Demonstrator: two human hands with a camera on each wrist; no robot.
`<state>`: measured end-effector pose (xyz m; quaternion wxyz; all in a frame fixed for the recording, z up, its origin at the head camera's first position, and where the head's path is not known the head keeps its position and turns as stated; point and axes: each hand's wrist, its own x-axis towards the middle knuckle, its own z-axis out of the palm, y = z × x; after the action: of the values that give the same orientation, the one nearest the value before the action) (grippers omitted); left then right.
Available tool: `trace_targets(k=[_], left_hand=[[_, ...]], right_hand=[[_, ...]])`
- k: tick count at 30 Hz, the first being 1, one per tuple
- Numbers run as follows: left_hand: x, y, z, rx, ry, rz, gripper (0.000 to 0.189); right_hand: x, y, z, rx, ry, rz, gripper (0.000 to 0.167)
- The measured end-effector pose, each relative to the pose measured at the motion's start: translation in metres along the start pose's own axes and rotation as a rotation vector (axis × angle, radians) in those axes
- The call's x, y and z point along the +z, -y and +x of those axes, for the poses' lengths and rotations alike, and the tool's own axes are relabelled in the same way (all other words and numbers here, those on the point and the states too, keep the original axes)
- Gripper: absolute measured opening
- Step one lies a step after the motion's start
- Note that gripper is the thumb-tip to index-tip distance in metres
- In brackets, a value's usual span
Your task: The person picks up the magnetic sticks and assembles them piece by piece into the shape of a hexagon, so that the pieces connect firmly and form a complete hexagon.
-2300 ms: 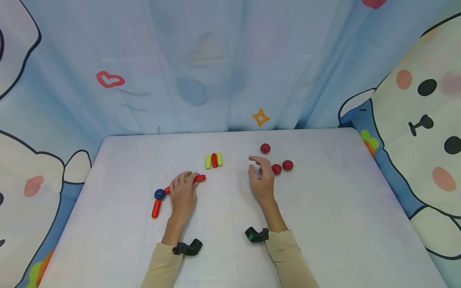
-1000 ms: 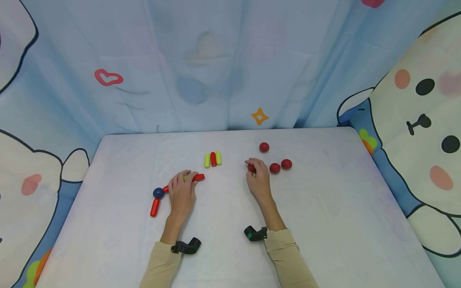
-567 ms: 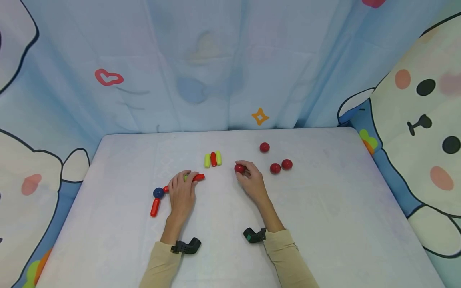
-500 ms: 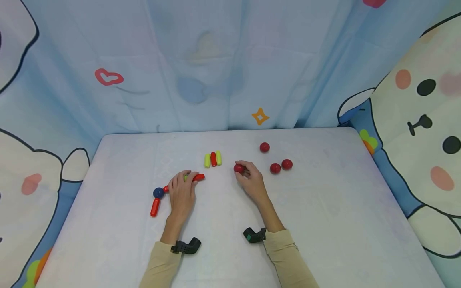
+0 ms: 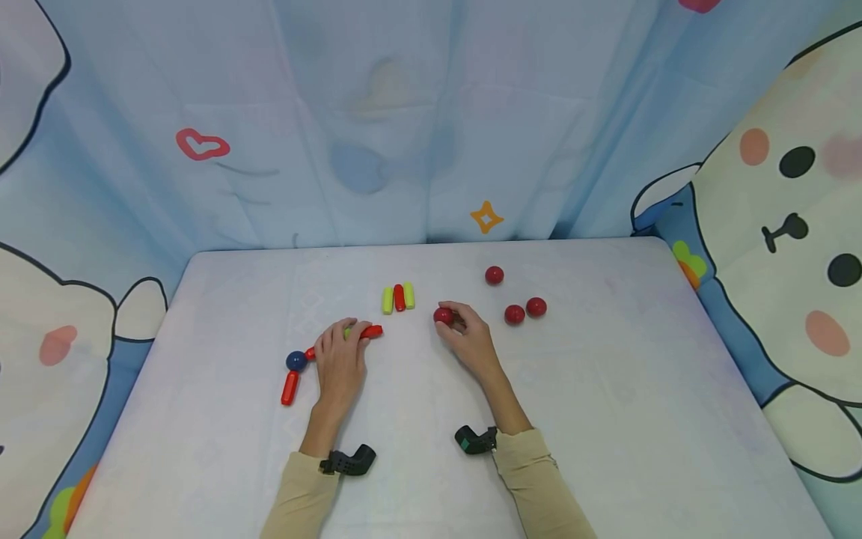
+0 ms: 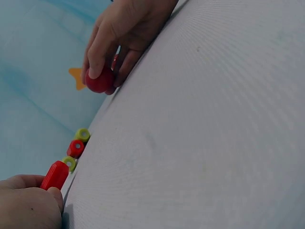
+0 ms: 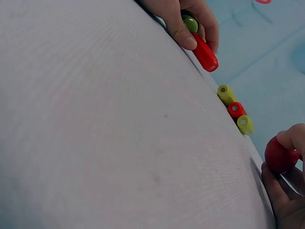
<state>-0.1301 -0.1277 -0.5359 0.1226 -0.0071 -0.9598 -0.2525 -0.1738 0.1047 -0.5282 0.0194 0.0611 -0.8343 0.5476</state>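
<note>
The right hand (image 5: 471, 340) pinches a glossy red ball (image 5: 442, 316); the left hand (image 5: 341, 365) grips a red faceted rod (image 5: 372, 332) (a green ball (image 7: 190, 23) sits within that grasp).

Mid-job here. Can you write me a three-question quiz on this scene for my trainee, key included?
1. What is the right grip holding?
2. True or false: in the row of three rods, the middle one is red.
3. How many unheld red balls show in the head view: (a) two, (b) three, (c) four?

Key: 1. A red ball. 2. True. 3. (b), three.
</note>
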Motion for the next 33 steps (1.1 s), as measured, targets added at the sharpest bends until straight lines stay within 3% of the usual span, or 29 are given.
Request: trace_targets(k=[13,22,28,33], left_hand=[[0.002,-0.001,-0.002,0.027,-0.036,0.007,0.032],[0.000,-0.005,-0.003,0.157,-0.086,0.056,0.034],[0.001,-0.004,-0.004,0.244,-0.121,0.069,0.037],[0.001,-0.004,-0.004,0.278,-0.131,0.070,0.037]], right_hand=[[0.002,-0.001,-0.001,0.020,0.023,0.000,0.041],[0.020,0.008,-0.006,0.029,0.180,0.133,0.041],[0.028,0.011,-0.008,0.032,0.209,0.170,0.039],[0.028,0.013,-0.008,0.026,0.223,0.155,0.040]])
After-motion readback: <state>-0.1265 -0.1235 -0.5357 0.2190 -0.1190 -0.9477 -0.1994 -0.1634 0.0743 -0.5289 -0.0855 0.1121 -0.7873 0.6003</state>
